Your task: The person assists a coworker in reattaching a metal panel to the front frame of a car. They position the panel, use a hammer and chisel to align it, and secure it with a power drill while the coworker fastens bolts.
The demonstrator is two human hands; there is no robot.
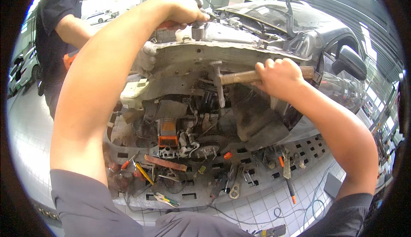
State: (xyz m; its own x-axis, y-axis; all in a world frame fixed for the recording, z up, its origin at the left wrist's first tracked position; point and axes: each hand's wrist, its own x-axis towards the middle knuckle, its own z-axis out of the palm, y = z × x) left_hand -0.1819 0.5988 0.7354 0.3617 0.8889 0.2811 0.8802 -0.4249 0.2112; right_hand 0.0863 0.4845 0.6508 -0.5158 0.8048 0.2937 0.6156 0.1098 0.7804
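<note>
My right hand (280, 76) is closed around the wooden handle of a body hammer (239, 77). Its slim metal head hangs upright in front of the bare inner fender panel (188, 57) of a car. Up at the panel's top edge, my left hand (186, 14) grips what looks like a red-handled hammer (198, 31), its thick metal head standing over the flange. My fingers partly cover this tool. A co-worker's gloved hand (147, 58) rests by the panel's left end, below my left forearm.
The co-worker (60, 31) stands at the left. Below the car, a perforated metal platform (188, 196) carries pliers (166, 199), screwdrivers (129, 162), a reddish bar (165, 163) and several other tools. An orange jack-like device (168, 140) stands under the opening. A side mirror (350, 62) juts out right; cables (314, 209) lie on the tiles.
</note>
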